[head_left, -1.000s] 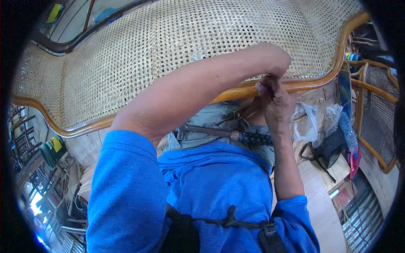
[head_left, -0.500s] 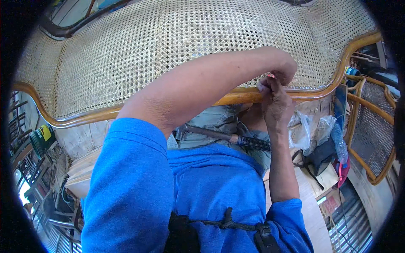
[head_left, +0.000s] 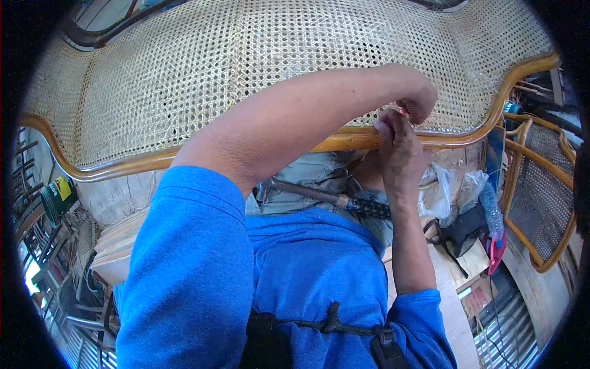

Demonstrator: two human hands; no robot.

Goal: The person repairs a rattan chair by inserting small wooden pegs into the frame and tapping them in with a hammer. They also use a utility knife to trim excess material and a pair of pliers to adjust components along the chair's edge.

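A woven cane panel [head_left: 295, 46] in a curved, varnished wooden frame [head_left: 341, 143] lies across in front of me. My left arm reaches over to the right along it, and my left hand [head_left: 421, 95] bends down sharply with curled fingers, mostly hidden. Right below it, at the frame's near edge, my right hand [head_left: 402, 138] is closed, thumb and fingers pressed together. A small red bit [head_left: 404, 113] shows where the two hands meet; what it belongs to cannot be made out. On my lap rests a tool with a dark shaft and a black textured grip [head_left: 369, 209].
At the right stand a clear plastic bottle [head_left: 491, 209], a plastic bag [head_left: 439, 194], a black bag [head_left: 464, 230] and a cane-panelled wooden frame [head_left: 544, 190]. A green and yellow can [head_left: 58, 198] is at the left, near stacked wooden boards [head_left: 120, 243].
Both hands stay at the same spot on the frame, with a slight shift of the left wrist and right fingers. The whole view has moved a little.
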